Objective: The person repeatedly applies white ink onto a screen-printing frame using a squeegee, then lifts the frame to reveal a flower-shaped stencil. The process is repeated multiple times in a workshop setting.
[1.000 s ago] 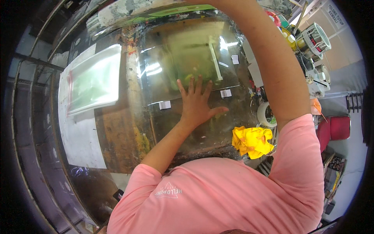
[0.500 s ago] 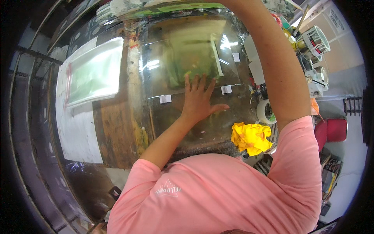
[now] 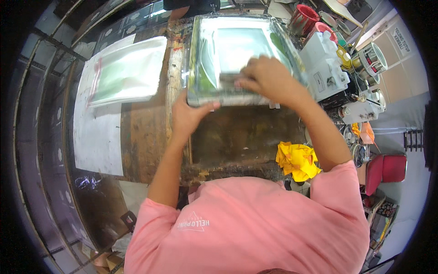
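A framed printing screen (image 3: pixel 242 39) lies flat on the far part of the dark work table, its mesh pale and shiny with green patches near the sides. My left hand (image 3: pixel 187 114) holds the near left corner of its frame, thumb along the near edge; the other fingers are mostly hidden. Over the near part of the mesh, my right hand (image 3: pixel 269 80) is closed on a squeegee (image 3: pixel 230 81), blurred by motion. To the left, a stack of clear plastic sheets (image 3: pixel 130 73) rests on white paper (image 3: pixel 98 146).
A crumpled yellow cloth (image 3: pixel 297 160) sits at the table's near right edge. White plastic jugs (image 3: pixel 324 68), red paint cans (image 3: pixel 305 19) and a metal can (image 3: pixel 372 59) crowd the right side. A metal rack (image 3: pixel 27 137) stands at left, a red chair (image 3: pixel 388 169) at right.
The screen frame has come down over the table where the clear sheet lay. My left hand has moved from the sheet to the frame's corner; my right hand has come back with the squeegee.
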`<state>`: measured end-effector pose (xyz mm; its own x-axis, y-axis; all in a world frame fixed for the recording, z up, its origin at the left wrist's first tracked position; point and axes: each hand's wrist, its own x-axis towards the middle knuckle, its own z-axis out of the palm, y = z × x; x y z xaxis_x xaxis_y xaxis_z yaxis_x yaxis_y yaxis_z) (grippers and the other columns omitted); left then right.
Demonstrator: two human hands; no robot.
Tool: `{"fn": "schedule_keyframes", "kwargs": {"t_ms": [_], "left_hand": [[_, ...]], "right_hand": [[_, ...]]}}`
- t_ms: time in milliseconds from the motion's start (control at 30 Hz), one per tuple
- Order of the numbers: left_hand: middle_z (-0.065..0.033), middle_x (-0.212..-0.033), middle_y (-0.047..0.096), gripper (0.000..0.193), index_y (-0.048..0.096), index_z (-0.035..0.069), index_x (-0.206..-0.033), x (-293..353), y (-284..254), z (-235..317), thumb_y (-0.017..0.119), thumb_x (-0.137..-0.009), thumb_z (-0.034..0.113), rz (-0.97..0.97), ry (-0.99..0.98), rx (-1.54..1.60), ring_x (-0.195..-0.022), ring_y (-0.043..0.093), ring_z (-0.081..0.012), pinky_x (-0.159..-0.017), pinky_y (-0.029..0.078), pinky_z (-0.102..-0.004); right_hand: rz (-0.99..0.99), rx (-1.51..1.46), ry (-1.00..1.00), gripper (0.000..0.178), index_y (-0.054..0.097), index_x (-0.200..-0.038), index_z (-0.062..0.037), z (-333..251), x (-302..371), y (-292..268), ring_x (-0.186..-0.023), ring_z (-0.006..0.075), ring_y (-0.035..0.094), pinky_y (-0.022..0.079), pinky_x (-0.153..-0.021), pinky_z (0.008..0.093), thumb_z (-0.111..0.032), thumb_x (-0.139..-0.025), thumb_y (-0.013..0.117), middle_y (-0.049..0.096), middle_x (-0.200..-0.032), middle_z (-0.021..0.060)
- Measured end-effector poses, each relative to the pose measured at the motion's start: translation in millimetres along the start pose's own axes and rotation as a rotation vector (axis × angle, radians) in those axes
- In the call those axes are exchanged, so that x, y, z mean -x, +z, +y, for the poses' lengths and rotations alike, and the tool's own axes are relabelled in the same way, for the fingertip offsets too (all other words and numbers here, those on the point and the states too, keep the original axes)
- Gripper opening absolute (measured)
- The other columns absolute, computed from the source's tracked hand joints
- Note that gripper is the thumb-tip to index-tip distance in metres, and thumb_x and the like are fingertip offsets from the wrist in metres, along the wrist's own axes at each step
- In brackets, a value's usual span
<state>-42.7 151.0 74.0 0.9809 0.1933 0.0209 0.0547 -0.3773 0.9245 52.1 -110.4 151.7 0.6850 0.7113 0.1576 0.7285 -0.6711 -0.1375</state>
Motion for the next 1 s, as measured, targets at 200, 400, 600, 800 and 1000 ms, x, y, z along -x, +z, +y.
{"fn": "schedule_keyframes", "kwargs": {"t_ms": [200,400,600,800,1000], "left_hand": [[-0.0096,-0.118,0.057,0.115,0.066,0.013,-0.146,18,25,-75,0.089,-0.055,0.079,0.150,0.222,-0.735,-0.119,0.049,-0.0305,-0.106,0.029,-0.0497],[-0.0099,-0.116,0.058,0.111,0.068,0.010,-0.142,17,23,-81,0.096,-0.053,0.070,0.093,0.178,-0.685,-0.119,0.051,-0.0303,-0.107,0.031,-0.0500],[-0.0082,-0.110,0.059,0.121,0.061,0.012,-0.153,15,21,-79,0.094,-0.053,0.073,0.153,0.287,-0.685,-0.109,0.053,-0.0275,-0.103,0.032,-0.0476],[-0.0073,-0.098,0.062,0.126,0.056,0.005,-0.156,16,22,-85,0.092,-0.056,0.072,0.160,0.298,-0.586,-0.099,0.056,-0.0279,-0.101,0.034,-0.0467],[-0.0105,-0.097,0.069,0.124,0.053,-0.002,-0.155,17,23,-90,0.094,-0.060,0.067,0.165,0.330,-0.530,-0.093,0.056,-0.0307,-0.098,0.038,-0.0452]], "right_hand": [[-0.020,-0.123,0.148,0.040,0.076,-0.107,-0.0110,-30,43,73,-0.096,0.0341,0.069,0.057,-0.075,0.0468,-0.050,-0.097,0.070,0.072,-0.100,0.0117],[0.100,-0.055,0.109,0.044,0.076,-0.121,-0.0120,1,29,117,-0.097,0.0299,0.068,0.058,-0.079,0.0430,-0.045,-0.093,0.075,0.071,-0.107,0.0087],[0.205,0.078,0.108,0.044,0.076,-0.115,-0.0163,111,-106,128,-0.097,0.0313,0.070,0.061,-0.076,0.0472,-0.056,-0.099,0.065,0.071,-0.103,0.0085],[0.086,-0.027,0.073,0.054,0.079,-0.116,-0.0189,192,-198,105,-0.101,0.0371,0.071,0.058,-0.082,0.0511,-0.066,-0.099,0.061,0.073,-0.102,0.0110],[0.149,0.022,0.169,0.048,0.078,-0.119,-0.0210,168,-165,134,-0.111,0.0352,0.069,0.057,-0.089,0.0533,-0.062,-0.098,0.064,0.073,-0.110,0.0107]]}}
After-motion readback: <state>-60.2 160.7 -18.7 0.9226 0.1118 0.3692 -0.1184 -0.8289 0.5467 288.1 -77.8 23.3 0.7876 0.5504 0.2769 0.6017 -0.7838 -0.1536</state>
